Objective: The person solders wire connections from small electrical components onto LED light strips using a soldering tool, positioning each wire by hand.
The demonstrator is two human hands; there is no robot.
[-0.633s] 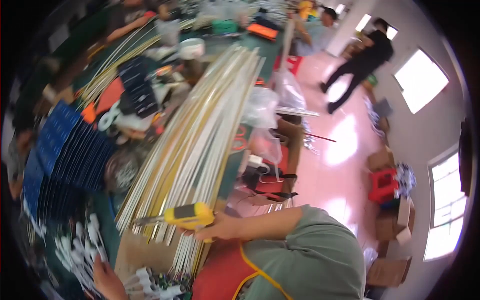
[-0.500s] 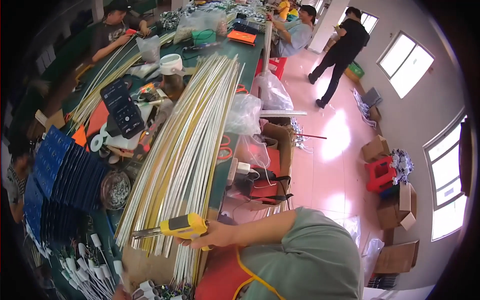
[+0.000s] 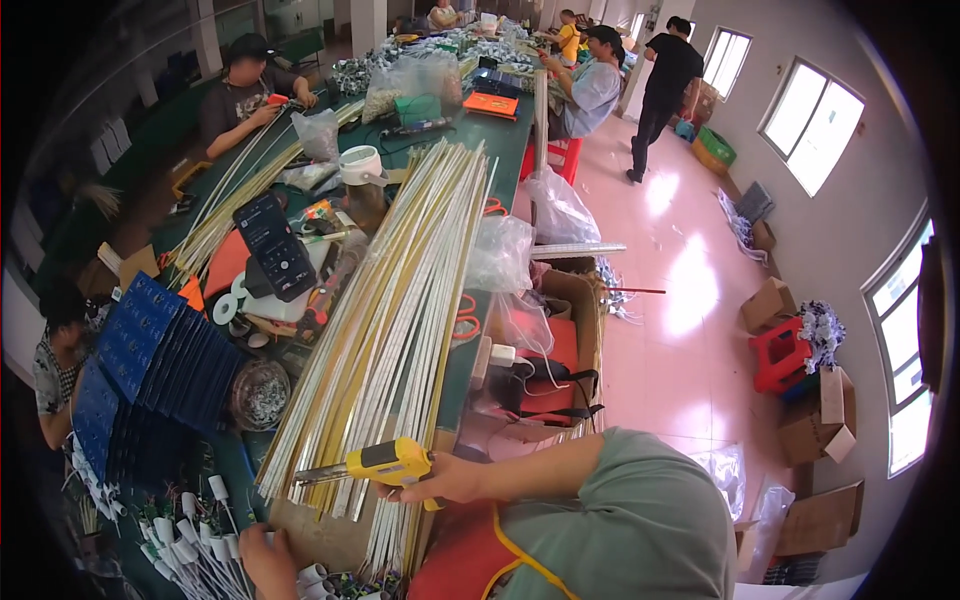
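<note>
My right hand (image 3: pixel 445 480) is closed around the grip of a yellow and black gun-shaped tool (image 3: pixel 390 463) with a slim metal nose pointing left. The tool is over the near ends of a large bundle of long white and yellow strips (image 3: pixel 370 350) lying along the bench. At the lower edge, my left hand (image 3: pixel 268 562) has its fingers curled beside several white cylindrical pieces with wires (image 3: pixel 185 545); what it holds, if anything, is hidden. More white cylinders (image 3: pixel 315 575) lie just right of it. A brown board (image 3: pixel 310 535) shows under the strip ends.
Blue circuit boards (image 3: pixel 165 340) stand stacked at the left, beside a round tub of small parts (image 3: pixel 260 393). A phone (image 3: pixel 272 245), a white cup (image 3: pixel 360 165) and orange-handled scissors (image 3: pixel 467 318) surround the strips. Several people work along the bench; one person (image 3: pixel 665 85) walks in the aisle.
The view has shifted, so the bench appears lower and further right. My left hand has come further into view. The right hand keeps its hold on the yellow tool. The person in the aisle has walked farther away.
</note>
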